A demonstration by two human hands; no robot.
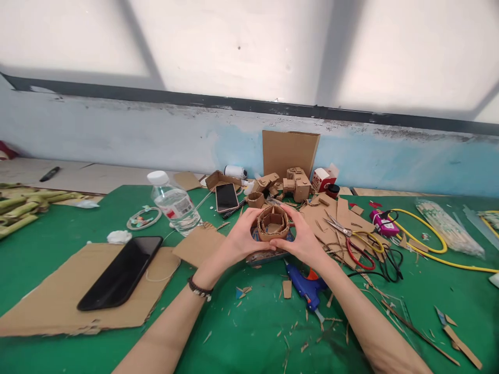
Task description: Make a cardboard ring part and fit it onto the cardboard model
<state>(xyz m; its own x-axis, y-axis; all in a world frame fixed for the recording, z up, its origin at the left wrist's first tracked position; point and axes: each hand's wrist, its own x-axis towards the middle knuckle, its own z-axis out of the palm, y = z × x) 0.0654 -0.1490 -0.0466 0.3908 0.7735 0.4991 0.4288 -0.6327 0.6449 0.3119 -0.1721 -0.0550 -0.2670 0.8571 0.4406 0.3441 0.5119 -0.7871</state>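
Between my two hands is a round cardboard ring [273, 236] with a smaller, angular cardboard ring set inside it. My left hand [247, 234] is closed round its left side, and my right hand [298, 234] grips the right side, the thumbs meeting at the front. Beneath the ring a flat bluish piece [261, 258] shows in part. Just in front of my right hand lies a blue glue gun [306, 285], partly behind my right forearm. Beyond the ring stand a cardboard camera model [298, 184] and a small cardboard cylinder [255, 199].
Red-and-yellow-handled scissors [356, 241] lie among cardboard scraps on the right, near a purple power adapter [384, 223] with a yellow cable. Left are a tilted water bottle [175, 202] and a black phone [120, 272] on a cardboard sheet [50, 291]. Another phone [226, 198] is behind.
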